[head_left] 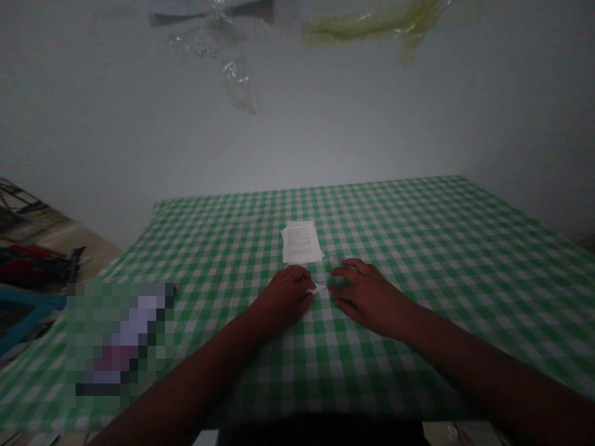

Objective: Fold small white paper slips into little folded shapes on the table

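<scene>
My left hand [289,294] rests low over the checked cloth, its fingers closed around one end of a small folded piece of white paper [318,288]. Part of that paper is hidden under the fingers. Just to the right, my right hand [365,297] has its fingers apart, with the fingertips close to the paper's pointed end. Whether they touch it I cannot tell. Beyond both hands lies a slightly uneven stack of printed paper sheets [301,243].
A green and white checked tablecloth [395,229] covers the table, which meets a pale wall [325,124]. At the left lies a blurred-out, dark-edged flat object [134,322]. Red items [32,263] and a blue frame [28,303] are beyond the left edge.
</scene>
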The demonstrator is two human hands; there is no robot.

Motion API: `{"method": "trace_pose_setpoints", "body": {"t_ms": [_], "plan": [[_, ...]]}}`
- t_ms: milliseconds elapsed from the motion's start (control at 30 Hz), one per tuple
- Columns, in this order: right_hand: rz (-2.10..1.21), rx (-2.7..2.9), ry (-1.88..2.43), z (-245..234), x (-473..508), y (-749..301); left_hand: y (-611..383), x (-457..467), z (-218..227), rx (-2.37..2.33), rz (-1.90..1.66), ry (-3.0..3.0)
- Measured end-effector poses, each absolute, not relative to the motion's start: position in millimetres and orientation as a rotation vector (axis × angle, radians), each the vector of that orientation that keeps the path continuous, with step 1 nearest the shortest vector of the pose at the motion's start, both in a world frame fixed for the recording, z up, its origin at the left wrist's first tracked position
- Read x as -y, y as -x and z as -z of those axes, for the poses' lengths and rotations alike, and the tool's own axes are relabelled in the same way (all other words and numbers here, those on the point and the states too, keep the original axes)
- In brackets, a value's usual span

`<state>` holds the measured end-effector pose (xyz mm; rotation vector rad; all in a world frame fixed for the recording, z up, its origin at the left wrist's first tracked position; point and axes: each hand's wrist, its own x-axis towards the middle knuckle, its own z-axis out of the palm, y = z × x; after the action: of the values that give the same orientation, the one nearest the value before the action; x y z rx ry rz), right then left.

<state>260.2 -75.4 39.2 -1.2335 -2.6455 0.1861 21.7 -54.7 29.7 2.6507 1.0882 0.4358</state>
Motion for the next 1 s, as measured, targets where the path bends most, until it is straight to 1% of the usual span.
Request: {"method": "trace_pose_setpoints", "body": {"t_ms": [100,300,433,567,800,1000], "plan": [[-0.222,2.605,1.172,-40.8,79.6,-254.5,-24.5,54.4,-30.8,-1.093,-0.448,-2.585],[-0.415,2.511,1.038,-38.6,80.3,-243.5,-30.9,53.5,-35.9,-1.18,-0.496,-2.453],[-0.492,2.413,1.056,-31.0,80.7,-236.9,-32.3,52.4,-35.8,-1.221,-0.541,-2.392],[-0.559,2.3,1.089,-25.9,81.7,-233.6,-31.2,51.8,-31.7,-1.178,-0.643,-2.315],[-0.755,2.094,0.993,-23.1,81.2,-231.8,-29.9,53.0,-17.3,-1.09,-0.87,-2.069],[-0.901,1.922,0.978,-21.8,78.7,-233.2,-30.8,55.4,-15.0,-1.064,-0.886,-2.017]]}}
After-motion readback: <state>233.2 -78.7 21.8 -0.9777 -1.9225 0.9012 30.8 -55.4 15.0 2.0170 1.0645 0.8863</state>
